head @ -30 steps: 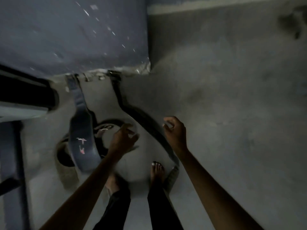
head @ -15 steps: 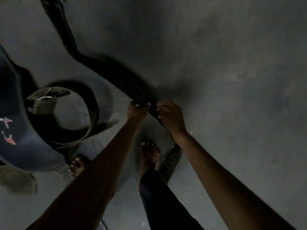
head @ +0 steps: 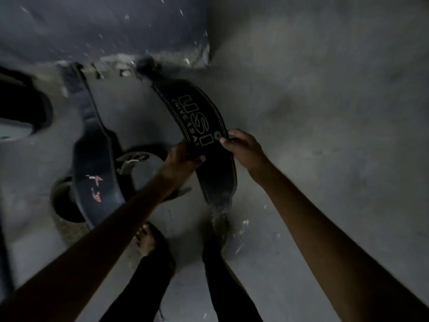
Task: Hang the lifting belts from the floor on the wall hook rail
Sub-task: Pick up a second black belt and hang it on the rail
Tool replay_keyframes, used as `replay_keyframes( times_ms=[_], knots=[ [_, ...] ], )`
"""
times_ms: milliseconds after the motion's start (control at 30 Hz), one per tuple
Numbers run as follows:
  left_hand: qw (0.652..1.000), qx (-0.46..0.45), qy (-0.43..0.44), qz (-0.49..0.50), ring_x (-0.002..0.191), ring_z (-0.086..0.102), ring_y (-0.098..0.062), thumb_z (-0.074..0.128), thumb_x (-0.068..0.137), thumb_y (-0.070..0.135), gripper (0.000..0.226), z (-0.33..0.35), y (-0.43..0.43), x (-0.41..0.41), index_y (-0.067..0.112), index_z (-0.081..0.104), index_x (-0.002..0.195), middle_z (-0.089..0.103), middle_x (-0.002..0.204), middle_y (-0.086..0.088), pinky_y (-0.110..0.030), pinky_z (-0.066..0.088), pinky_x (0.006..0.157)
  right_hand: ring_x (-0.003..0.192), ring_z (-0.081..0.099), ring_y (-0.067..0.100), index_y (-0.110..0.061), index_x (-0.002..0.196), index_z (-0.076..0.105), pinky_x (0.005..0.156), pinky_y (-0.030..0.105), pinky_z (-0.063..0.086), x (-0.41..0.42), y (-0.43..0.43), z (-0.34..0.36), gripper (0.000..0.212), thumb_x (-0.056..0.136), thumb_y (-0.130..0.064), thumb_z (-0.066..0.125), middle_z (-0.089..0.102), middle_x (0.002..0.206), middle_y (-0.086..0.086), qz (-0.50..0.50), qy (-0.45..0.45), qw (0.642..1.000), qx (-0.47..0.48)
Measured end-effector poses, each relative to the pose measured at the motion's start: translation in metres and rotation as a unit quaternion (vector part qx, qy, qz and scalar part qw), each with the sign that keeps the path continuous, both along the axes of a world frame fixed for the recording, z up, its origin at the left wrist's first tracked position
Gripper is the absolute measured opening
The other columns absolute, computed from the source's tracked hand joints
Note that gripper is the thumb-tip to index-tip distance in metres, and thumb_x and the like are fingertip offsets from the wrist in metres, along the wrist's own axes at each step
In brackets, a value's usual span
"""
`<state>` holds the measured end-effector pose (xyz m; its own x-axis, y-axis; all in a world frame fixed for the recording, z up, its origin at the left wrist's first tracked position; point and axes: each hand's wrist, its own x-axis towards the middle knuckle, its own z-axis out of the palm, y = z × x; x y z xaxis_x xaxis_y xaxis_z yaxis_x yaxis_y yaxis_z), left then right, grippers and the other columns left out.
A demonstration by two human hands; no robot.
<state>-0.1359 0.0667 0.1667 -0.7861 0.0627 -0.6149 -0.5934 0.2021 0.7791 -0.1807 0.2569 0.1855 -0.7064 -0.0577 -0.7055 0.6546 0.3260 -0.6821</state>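
Observation:
A black leather lifting belt (head: 197, 112) with pale "USI UNIVERSAL" lettering is lifted off the floor, face up. My left hand (head: 183, 159) grips its left edge and my right hand (head: 241, 147) pinches its right edge near the middle. Its buckle end (head: 219, 217) dangles down towards my feet. A second, dark blue belt (head: 95, 163) with small red marks lies on the floor to the left. A third belt with a metal buckle (head: 132, 161) lies coiled behind the blue one. No hook rail is in view.
The grey concrete floor (head: 325, 135) spreads to the right. A dark blue wall (head: 92, 26) rises at the top left, with rubble at its base. A dark object (head: 21, 103) sits at the left edge. My bare feet (head: 148, 240) stand just below the belts.
Both hands reached down to the black belt on the floor, took hold of it and raised it, turning its lettered face up. The view has tilted back up towards the wall.

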Motion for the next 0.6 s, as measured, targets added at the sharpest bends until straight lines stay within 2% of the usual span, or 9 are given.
replay_keyframes(
  times_ms=[67,133,167,233,300,367,467,600],
  knots=[
    [1.0,0.009,0.012,-0.014,0.092,0.069,0.0,0.076,0.074,0.02,0.053,0.06,-0.021,-0.021,0.003,0.061,0.122,0.074,0.105,0.001,-0.028,0.056,0.085,0.109,0.066,0.017,-0.002,0.137,0.058,0.103,0.028,0.048,-0.022,-0.016,0.056,0.043,0.097,-0.015,0.068,0.07,0.118,0.005,-0.008,-0.008,0.999,-0.043],
    [0.999,0.029,0.02,-0.018,0.086,0.07,0.003,0.07,0.087,0.001,0.033,0.116,-0.039,-0.04,0.012,0.06,0.117,0.077,0.091,0.017,-0.027,0.057,0.08,0.108,0.07,0.017,-0.01,0.13,0.066,0.107,0.033,0.051,-0.041,-0.033,0.11,0.034,0.098,-0.017,0.067,0.074,0.115,0.004,0.025,0.016,0.997,-0.076],
    [0.999,0.032,0.028,-0.021,0.088,0.07,0.001,0.064,0.091,-0.004,0.032,0.145,-0.048,-0.048,0.015,0.06,0.118,0.077,0.094,0.016,-0.026,0.058,0.081,0.11,0.07,0.019,-0.008,0.128,0.068,0.106,0.034,0.052,-0.049,-0.04,0.137,0.031,0.098,-0.016,0.066,0.075,0.118,0.006,0.038,0.03,0.995,-0.089],
    [0.998,0.032,0.056,-0.029,0.104,0.067,-0.01,0.06,0.094,-0.005,0.037,0.206,-0.06,-0.061,0.013,0.058,0.126,0.071,0.115,0.003,-0.027,0.055,0.088,0.113,0.069,0.017,-0.007,0.127,0.068,0.105,0.03,0.052,-0.063,-0.051,0.194,0.03,0.098,-0.013,0.064,0.073,0.123,0.006,0.047,0.049,0.993,-0.101],
    [0.996,0.039,0.07,-0.037,0.11,0.064,-0.013,0.059,0.094,-0.005,0.04,0.265,-0.072,-0.071,0.012,0.055,0.13,0.067,0.121,-0.001,-0.023,0.053,0.09,0.118,0.067,0.017,-0.01,0.124,0.069,0.11,0.033,0.049,-0.075,-0.058,0.249,0.028,0.097,-0.011,0.066,0.074,0.124,0.005,0.051,0.069,0.989,-0.118],
    [0.995,0.05,0.081,-0.042,0.112,0.064,-0.011,0.064,0.093,0.001,0.041,0.325,-0.083,-0.077,0.016,0.058,0.13,0.069,0.123,0.002,-0.025,0.054,0.092,0.121,0.067,0.02,-0.012,0.121,0.071,0.114,0.037,0.046,-0.082,-0.064,0.305,0.025,0.096,-0.011,0.067,0.074,0.123,0.007,0.05,0.095,0.985,-0.138],
    [0.991,0.062,0.112,-0.047,0.095,0.07,-0.003,0.065,0.095,0.014,0.034,0.428,-0.09,-0.087,0.015,0.063,0.129,0.074,0.111,0.007,-0.021,0.057,0.074,0.122,0.067,0.024,-0.008,0.126,0.07,0.114,0.042,0.046,-0.087,-0.069,0.4,0.03,0.095,-0.012,0.067,0.074,0.123,0.009,0.027,0.147,0.976,-0.159],
    [0.981,0.061,0.185,-0.014,0.099,0.074,-0.011,0.064,0.095,0.034,0.033,0.57,-0.09,-0.093,0.02,0.068,0.124,0.078,0.109,0.005,-0.027,0.058,0.082,0.121,0.067,0.03,-0.003,0.125,0.069,0.11,0.041,0.049,-0.086,-0.081,0.537,0.03,0.095,-0.008,0.067,0.074,0.123,0.016,0.0,0.219,0.954,-0.205]
  ],
)
